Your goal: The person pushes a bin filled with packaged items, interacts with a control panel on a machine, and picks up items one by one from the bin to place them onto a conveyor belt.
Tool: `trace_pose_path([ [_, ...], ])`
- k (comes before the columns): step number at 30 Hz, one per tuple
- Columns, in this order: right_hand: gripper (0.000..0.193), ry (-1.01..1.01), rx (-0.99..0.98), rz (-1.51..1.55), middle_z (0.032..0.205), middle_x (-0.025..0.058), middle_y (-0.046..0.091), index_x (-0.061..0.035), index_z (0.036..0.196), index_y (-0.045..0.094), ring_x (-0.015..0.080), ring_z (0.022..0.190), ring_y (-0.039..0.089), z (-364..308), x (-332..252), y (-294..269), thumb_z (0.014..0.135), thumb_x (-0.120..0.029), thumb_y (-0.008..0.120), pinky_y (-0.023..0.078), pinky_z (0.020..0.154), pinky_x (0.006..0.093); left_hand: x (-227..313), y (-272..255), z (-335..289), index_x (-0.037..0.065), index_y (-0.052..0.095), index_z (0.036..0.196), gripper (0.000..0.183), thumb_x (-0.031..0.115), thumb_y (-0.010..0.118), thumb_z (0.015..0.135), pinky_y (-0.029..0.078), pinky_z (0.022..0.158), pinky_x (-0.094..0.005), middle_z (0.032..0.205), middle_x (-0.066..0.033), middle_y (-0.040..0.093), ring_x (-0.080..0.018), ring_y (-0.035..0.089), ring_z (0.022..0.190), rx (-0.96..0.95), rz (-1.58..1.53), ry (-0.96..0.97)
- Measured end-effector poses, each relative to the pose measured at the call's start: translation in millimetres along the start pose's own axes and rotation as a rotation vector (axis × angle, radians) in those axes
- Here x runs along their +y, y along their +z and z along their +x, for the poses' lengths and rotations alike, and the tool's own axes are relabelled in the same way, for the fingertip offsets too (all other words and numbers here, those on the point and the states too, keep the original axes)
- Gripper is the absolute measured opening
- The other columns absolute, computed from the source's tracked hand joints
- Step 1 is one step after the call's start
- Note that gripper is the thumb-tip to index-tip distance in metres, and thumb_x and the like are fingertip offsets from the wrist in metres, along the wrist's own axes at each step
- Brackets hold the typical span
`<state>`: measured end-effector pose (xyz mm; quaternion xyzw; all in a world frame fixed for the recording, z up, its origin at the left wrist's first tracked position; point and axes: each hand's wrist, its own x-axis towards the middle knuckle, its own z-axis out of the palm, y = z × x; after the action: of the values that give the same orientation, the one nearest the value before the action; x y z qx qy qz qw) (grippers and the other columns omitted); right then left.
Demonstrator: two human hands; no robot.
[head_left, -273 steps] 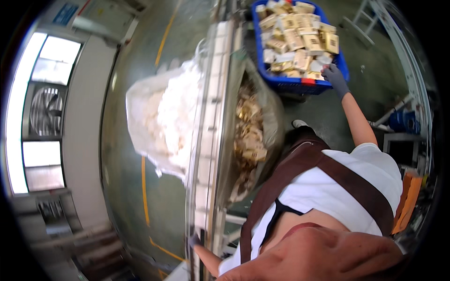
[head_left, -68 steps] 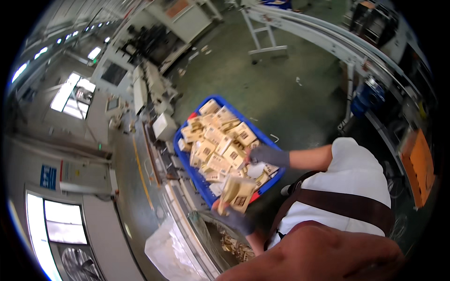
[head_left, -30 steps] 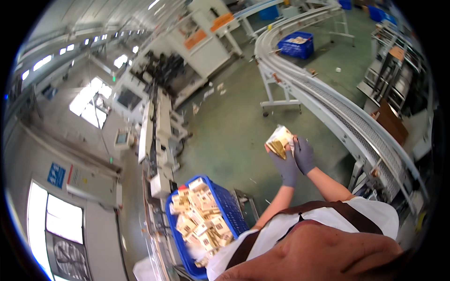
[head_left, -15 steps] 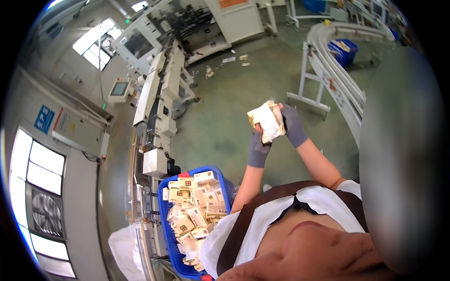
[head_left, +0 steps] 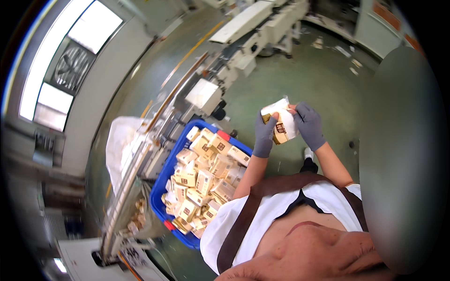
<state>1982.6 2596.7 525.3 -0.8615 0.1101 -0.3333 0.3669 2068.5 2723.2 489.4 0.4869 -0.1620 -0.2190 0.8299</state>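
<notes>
A cream and gold tissue pack (head_left: 287, 125) is held up in front of me between both hands, with white tissue or film showing on its upper right side. My left hand (head_left: 263, 138), in a grey glove with a bare thumb tip, grips its left edge, closed. On the other side, my right hand (head_left: 309, 126) in a matching glove pinches the pack's upper right edge. A blue basket (head_left: 189, 239) to my left is heaped with similar packs (head_left: 204, 181), some looking crumpled or loosely wrapped.
Beyond the basket runs a conveyor machine (head_left: 243, 22) with a white box-shaped unit (head_left: 204, 93). A large clear plastic bag (head_left: 121, 140) hangs at its far side. Paper scraps (head_left: 318, 43) lie on the green floor. A wall fan (head_left: 72, 68) is at upper left.
My view has swung left, bringing the basket nearer the middle. The pack has turned, showing its printed side, and my right hand has shifted to its upper right edge.
</notes>
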Motion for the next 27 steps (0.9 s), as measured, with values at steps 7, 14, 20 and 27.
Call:
trace_pose_path([
  [7,0.015,0.182,-0.046,0.478,0.075,0.0109,0.064,-0.0006,0.088,0.064,0.0129,0.063,0.056,149,104,1,0.085,-0.015,0.059,0.045,0.062,0.0276,-19,40,90,0.001,0.051,0.111,0.070,0.039,0.082,0.062,0.047,0.080,-0.0278,0.100,-0.0066,0.059,-0.0166,0.058,0.093,0.068,-0.015,0.118],
  [14,0.012,0.108,-0.889,0.869,0.091,0.0044,0.065,0.0009,0.091,0.062,0.0105,0.083,0.057,228,195,6,0.082,-0.006,0.057,0.047,0.074,0.0279,-20,116,159,0.000,0.050,0.109,0.076,0.045,0.083,0.058,0.044,0.079,-0.0252,0.097,-0.0034,0.059,-0.0115,0.055,0.090,0.196,0.246,0.183],
  [20,0.025,-0.265,-0.970,1.079,0.111,0.0133,0.055,0.0020,0.099,0.057,0.0221,0.102,0.052,280,189,-10,0.081,-0.015,0.060,0.041,0.087,0.0329,-14,137,164,0.003,0.049,0.111,0.060,0.037,0.077,0.070,0.043,0.081,-0.0253,0.100,-0.0040,0.057,-0.0116,0.053,0.094,0.532,0.475,0.281],
  [27,0.057,-0.347,-1.013,0.542,0.102,0.0170,0.052,-0.0015,0.109,0.045,0.0353,0.101,0.049,254,148,43,0.067,-0.027,0.073,0.037,0.087,0.0415,-66,42,148,-0.002,0.045,0.122,0.069,0.057,0.048,0.086,0.042,0.084,-0.0250,0.102,-0.0058,0.059,-0.0126,0.055,0.091,0.503,0.324,0.308],
])
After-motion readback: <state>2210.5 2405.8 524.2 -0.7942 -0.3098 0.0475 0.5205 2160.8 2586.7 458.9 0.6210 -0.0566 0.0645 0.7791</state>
